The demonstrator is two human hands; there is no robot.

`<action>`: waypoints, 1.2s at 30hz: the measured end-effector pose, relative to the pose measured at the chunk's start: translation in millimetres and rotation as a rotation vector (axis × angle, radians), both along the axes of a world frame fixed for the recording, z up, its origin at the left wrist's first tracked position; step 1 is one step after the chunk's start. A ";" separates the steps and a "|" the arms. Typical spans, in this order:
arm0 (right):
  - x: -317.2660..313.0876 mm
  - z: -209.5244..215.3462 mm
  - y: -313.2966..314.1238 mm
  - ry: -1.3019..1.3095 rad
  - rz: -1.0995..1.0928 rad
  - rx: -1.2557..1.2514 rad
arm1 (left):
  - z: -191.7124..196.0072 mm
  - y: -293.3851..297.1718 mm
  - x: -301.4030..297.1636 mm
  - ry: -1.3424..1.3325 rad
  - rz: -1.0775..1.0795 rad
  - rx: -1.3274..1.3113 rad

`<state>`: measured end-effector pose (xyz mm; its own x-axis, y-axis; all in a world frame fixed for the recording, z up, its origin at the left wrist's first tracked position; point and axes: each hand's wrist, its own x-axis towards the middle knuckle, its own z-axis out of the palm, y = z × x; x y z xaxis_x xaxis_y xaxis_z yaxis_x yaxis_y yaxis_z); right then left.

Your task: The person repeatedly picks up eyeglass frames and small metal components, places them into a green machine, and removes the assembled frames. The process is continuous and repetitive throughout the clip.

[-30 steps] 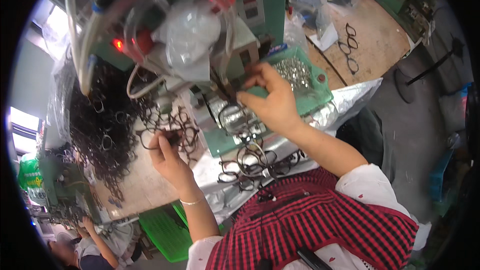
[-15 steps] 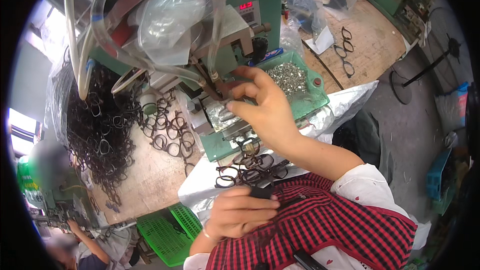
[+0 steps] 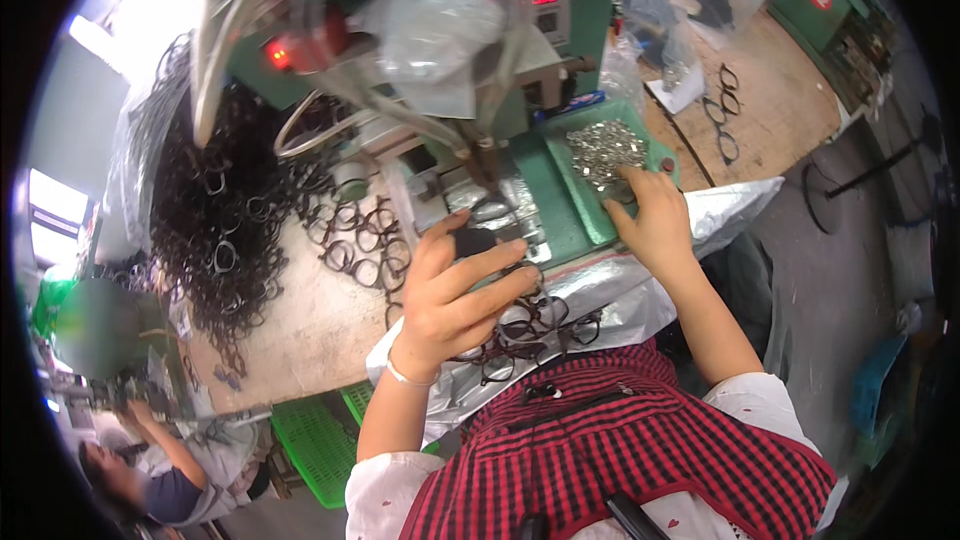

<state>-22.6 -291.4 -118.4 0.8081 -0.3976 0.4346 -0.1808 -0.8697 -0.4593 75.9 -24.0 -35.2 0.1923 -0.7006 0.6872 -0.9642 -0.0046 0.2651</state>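
My left hand [image 3: 450, 295] is raised in front of the green machine's metal work plate [image 3: 515, 205]. A small black block-like piece [image 3: 475, 242] sits in its fingers; the exact kind cannot be made out. My right hand [image 3: 655, 225] reaches over the front edge of a green tray [image 3: 585, 210]. Its fingertips touch or hover at the heap of small shiny metal parts [image 3: 605, 150], thumb and forefinger apart. Below the plate, several dark eyeglass frames [image 3: 535, 325] lie on silver foil, partly hidden by my left hand.
A big tangle of dark eyeglass frames [image 3: 215, 210] is piled at the left, with looser frames [image 3: 350, 240] beside the machine. More frames [image 3: 727, 115] lie on the right table. Clear hoses [image 3: 330, 110] hang over the machine. Green baskets [image 3: 315, 445] stand below; another person [image 3: 165, 455] works at lower left.
My right hand has left the machine's plate and moved right to the tray of metal parts. My left hand has risen from near the apron to the plate with the black piece.
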 end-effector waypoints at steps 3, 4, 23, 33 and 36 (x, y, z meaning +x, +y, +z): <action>33.8 -10.0 -0.6 -0.117 -0.071 -0.164 | -6.2 7.5 -2.8 0.003 0.009 -0.026; 43.5 -13.1 -2.1 -0.089 -0.094 -0.159 | -11.7 11.2 -6.7 0.013 0.034 -0.002; 52.6 2.7 -0.7 -0.335 0.016 0.226 | -143.6 195.5 201.1 0.761 1.311 0.252; -56.6 -3.4 -43.7 -0.211 -0.176 0.483 | -87.9 164.3 58.4 1.661 0.490 -0.507; -37.2 22.1 -11.8 -0.237 -0.059 0.547 | -121.5 160.7 60.7 1.563 0.673 -0.084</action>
